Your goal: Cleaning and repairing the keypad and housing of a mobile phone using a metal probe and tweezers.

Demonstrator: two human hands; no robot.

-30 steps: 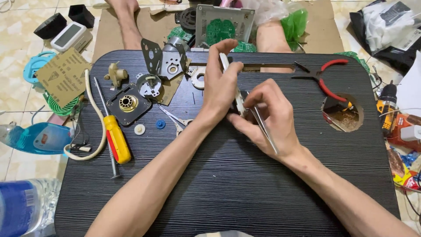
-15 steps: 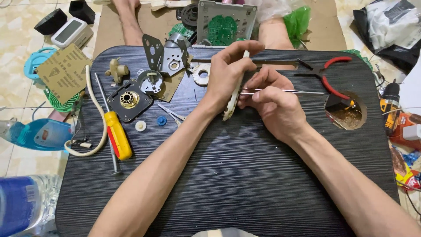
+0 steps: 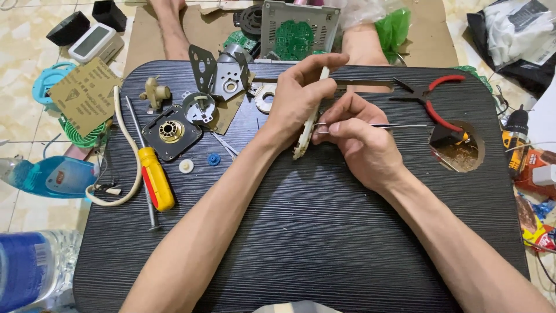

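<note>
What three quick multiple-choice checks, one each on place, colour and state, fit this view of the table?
1. Where does the yellow-handled screwdriver lie?
A. left part of the black table
B. beside the round hole
C. on the floor

2. What colour are the handles of the pliers?
A. blue
B. red
C. green

3. What does the right hand hold?
A. nothing
B. a drill
C. metal tweezers

Answers: 1 A, it lies left of both forearms beside the cream cable. 2 B, red grips show by the hole. 3 C, its fingers pinch the tweezers against the cream plastic part in the left hand.
</note>
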